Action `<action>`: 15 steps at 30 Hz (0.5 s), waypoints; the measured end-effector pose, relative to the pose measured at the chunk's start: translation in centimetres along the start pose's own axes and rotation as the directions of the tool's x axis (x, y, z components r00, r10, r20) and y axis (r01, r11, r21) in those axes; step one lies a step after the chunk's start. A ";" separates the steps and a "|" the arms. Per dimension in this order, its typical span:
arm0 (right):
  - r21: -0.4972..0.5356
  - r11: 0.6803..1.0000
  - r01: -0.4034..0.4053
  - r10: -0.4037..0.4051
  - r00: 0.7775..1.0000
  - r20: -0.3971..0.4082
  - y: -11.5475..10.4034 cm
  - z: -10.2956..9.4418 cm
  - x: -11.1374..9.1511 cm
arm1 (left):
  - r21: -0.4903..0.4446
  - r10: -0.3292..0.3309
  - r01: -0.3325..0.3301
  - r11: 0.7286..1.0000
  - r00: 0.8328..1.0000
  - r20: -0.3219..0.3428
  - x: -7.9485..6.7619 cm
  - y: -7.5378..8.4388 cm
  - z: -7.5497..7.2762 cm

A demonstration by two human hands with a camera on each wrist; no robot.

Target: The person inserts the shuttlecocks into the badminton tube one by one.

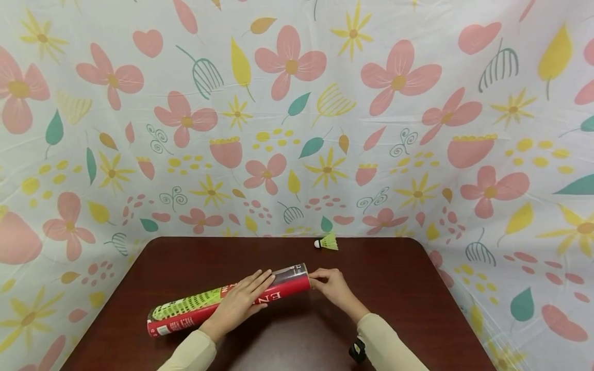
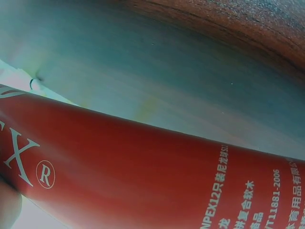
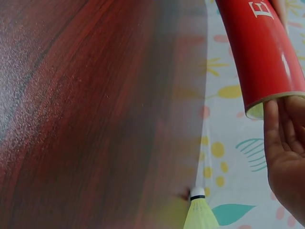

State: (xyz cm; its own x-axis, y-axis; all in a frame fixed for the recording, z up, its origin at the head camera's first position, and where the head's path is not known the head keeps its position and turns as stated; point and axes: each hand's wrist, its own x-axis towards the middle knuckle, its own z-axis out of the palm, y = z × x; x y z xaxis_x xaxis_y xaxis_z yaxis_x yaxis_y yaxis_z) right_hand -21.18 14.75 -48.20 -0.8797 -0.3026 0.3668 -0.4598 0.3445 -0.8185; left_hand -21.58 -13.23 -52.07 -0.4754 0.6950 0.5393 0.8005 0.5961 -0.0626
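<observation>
My left hand [image 1: 241, 301] holds a long red shuttlecock tube [image 1: 190, 309] around its middle, fingers laid over the top and thumb along the near side. The tube slants up to the right, and its red printed side [image 2: 119, 167] fills much of the left wrist view. At its right end is my right hand [image 1: 335, 288]; the right wrist view shows the fingers [image 3: 271, 117] reaching into the uncapped mouth. Their tips are hidden inside, so I cannot tell whether they pinch anything. Part of a pale yellow-green surface shows within the rim.
A yellow shuttlecock [image 1: 327, 242] with a white head lies near the back edge of the dark wooden table [image 1: 394, 288]. Behind the table hangs a flowered cloth [image 1: 278, 129]. A small black object [image 1: 357, 350] sits by the right sleeve.
</observation>
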 end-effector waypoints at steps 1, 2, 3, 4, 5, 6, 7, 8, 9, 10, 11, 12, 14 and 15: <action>-0.005 1.000 -0.004 0.004 1.000 0.005 0.0 -0.1 0.0 | 0.000 0.000 0.000 1.000 1.000 0.002 0.0 0.0 0.0; -0.004 1.000 -0.004 0.004 1.000 0.009 0.1 -0.1 0.0 | 0.000 -0.001 0.001 1.000 1.000 0.003 0.0 0.0 0.1; -0.007 1.000 0.003 -0.003 1.000 0.008 0.6 -0.1 0.0 | 0.002 -0.002 0.002 1.000 1.000 0.005 0.0 0.0 0.1; -0.008 1.000 0.006 -0.006 1.000 0.008 1.2 0.0 0.1 | 0.003 -0.003 0.003 1.000 1.000 0.007 0.0 0.0 0.2; -0.010 1.000 0.003 -0.003 1.000 0.008 1.8 0.0 0.1 | 0.003 -0.004 0.004 1.000 1.000 0.007 -0.1 0.0 0.2; -0.016 1.000 -0.004 0.004 1.000 0.009 2.3 0.0 0.2 | 0.003 -0.006 0.006 1.000 1.000 0.007 -0.1 0.0 0.2; -0.026 1.000 -0.005 0.005 1.000 0.009 2.7 0.0 0.2 | 0.005 -0.009 0.009 1.000 1.000 0.009 -0.1 0.0 0.2; -0.023 1.000 -0.005 0.005 1.000 0.007 2.8 0.0 0.2 | 0.007 -0.010 0.010 1.000 1.000 0.009 -0.1 0.0 0.2; -0.021 1.000 -0.001 0.001 1.000 0.006 2.8 -0.1 0.2 | 0.009 -0.012 0.012 1.000 1.000 0.011 -0.1 0.0 0.2; -0.015 1.000 -0.006 0.007 1.000 0.009 2.4 -0.3 0.2 | 0.010 -0.014 0.014 1.000 1.000 0.012 0.0 0.0 0.2; -0.010 1.000 -0.008 0.008 1.000 0.012 1.9 -0.5 0.1 | 0.013 -0.017 0.016 1.000 1.000 0.015 0.0 0.0 0.1; -0.005 1.000 -0.002 0.002 1.000 0.014 1.4 -0.7 0.1 | 0.015 -0.019 0.019 1.000 1.000 0.018 0.0 0.0 0.1; 0.008 1.000 -0.001 0.001 1.000 0.017 0.4 -1.1 0.1 | 0.015 -0.021 0.021 1.000 1.000 0.019 0.0 0.0 0.1; 0.007 1.000 0.001 -0.001 1.000 0.019 0.4 -1.3 0.2 | 0.014 -0.021 0.021 1.000 1.000 0.020 0.0 0.0 0.2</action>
State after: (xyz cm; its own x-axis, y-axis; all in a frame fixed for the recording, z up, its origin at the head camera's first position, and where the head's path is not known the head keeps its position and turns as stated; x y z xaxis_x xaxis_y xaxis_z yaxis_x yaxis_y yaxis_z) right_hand -21.66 15.98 -47.85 -0.8769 -0.3195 0.3590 -0.4594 0.3377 -0.8215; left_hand -21.69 -13.17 -52.19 -0.4992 0.6902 0.5239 0.7855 0.6157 -0.0628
